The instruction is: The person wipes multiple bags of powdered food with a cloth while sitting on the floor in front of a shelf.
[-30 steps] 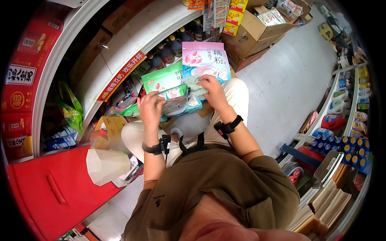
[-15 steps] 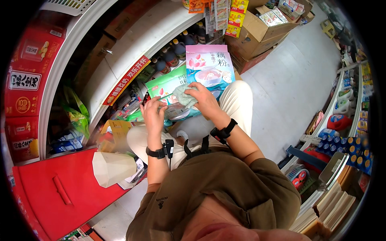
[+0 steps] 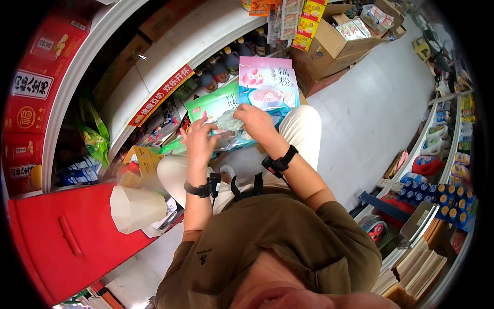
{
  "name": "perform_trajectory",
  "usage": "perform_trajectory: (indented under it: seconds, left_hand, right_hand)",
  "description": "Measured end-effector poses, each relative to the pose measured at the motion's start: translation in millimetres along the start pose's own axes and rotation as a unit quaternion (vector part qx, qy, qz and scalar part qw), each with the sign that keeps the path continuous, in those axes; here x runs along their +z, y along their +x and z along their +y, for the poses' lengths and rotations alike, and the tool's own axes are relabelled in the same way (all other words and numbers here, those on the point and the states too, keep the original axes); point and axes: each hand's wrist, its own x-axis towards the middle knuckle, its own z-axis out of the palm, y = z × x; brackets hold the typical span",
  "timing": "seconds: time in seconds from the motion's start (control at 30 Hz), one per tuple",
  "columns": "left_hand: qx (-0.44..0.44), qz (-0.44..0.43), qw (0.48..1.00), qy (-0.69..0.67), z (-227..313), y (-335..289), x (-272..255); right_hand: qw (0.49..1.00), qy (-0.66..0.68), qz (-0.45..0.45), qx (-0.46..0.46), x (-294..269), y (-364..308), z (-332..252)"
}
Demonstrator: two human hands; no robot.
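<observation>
- Crouched before a low store shelf, a person works both hands over a stack of flat food packets resting on the knees.
- The left hand (image 3: pixel 198 140) has its fingers spread wide over the lower edge of the green packet (image 3: pixel 213 108); the right hand (image 3: pixel 256 122) curls its fingers down onto a pale, crinkled bag (image 3: pixel 226 123) lying on top of that packet.
- Behind the right hand, a pink-and-blue packet (image 3: pixel 270 87) with a bowl pictured on it stands tilted against the shelf front.
- Nothing pins the stack but the two hands and the lap, so it looks liable to slide off toward the floor (image 3: pixel 370 118) if either hand lifts; the glossy faces would likely speed the slip.
- The upright pink packet may also tip forward, as only its lower edge appears supported.
- Dark bottles (image 3: pixel 218 69) stand in a row just behind the packets, close enough to be knocked by a sliding pack.
- A red-and-yellow strip label (image 3: pixel 162 95) runs along the white shelf edge above them.
- Yellow and red sachets (image 3: pixel 309 23) hang from the upper shelf.
- An open cardboard box (image 3: pixel 342 44) of packets sits at right.
- A red cabinet (image 3: pixel 67 242) fills the lower left.
</observation>
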Motion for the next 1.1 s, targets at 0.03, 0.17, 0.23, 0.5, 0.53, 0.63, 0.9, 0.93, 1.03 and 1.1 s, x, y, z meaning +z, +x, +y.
perform_trajectory:
  seconds: [0.03,0.17,0.23,0.5,0.53,0.63,0.9,0.93,1.03,1.1]
  left_hand:
    - [0.0,0.004,1.0,-0.013,2.3,-1.1,5.3]
    - [-0.009,0.025,0.998,-0.048,-7.5,-5.5,29.2]
    - [-0.016,0.032,0.998,-0.059,-15.2,-8.2,31.0]
    - [-0.011,0.044,0.995,-0.091,-17.9,-16.0,34.3]
    - [-0.01,0.041,0.995,-0.095,-19.4,-18.6,34.2]
    - [-0.043,0.084,0.99,-0.105,-28.5,-23.3,37.9]
    - [0.019,0.06,0.995,-0.083,-12.7,-13.8,28.7]
    - [0.017,0.055,0.995,-0.086,-9.5,-12.6,31.3]
    - [-0.002,0.062,0.995,-0.082,-11.9,-10.7,40.7]
    - [0.004,0.085,0.992,-0.091,-8.3,-7.8,42.8]
  right_hand:
    - [1.0,0.014,-0.001,0.004,2.7,0.1,-2.6]
    - [0.999,0.051,-0.004,0.007,5.6,-4.3,-14.3]
    - [0.998,0.058,0.002,-0.004,2.0,-6.3,-17.3]
    - [0.991,0.12,0.054,-0.014,25.7,-12.3,1.8]
    - [0.988,0.141,0.063,-0.019,26.7,-14.4,3.5]
    - [0.989,0.107,0.033,0.094,19.4,-17.3,8.7]
    - [0.841,0.432,0.085,0.315,40.0,-29.5,32.9]
    - [0.784,0.506,0.077,0.351,41.8,-33.7,30.1]
    - [0.752,0.565,0.066,0.334,46.7,-37.4,16.9]
    - [0.734,0.593,0.03,0.331,49.4,-38.9,11.8]
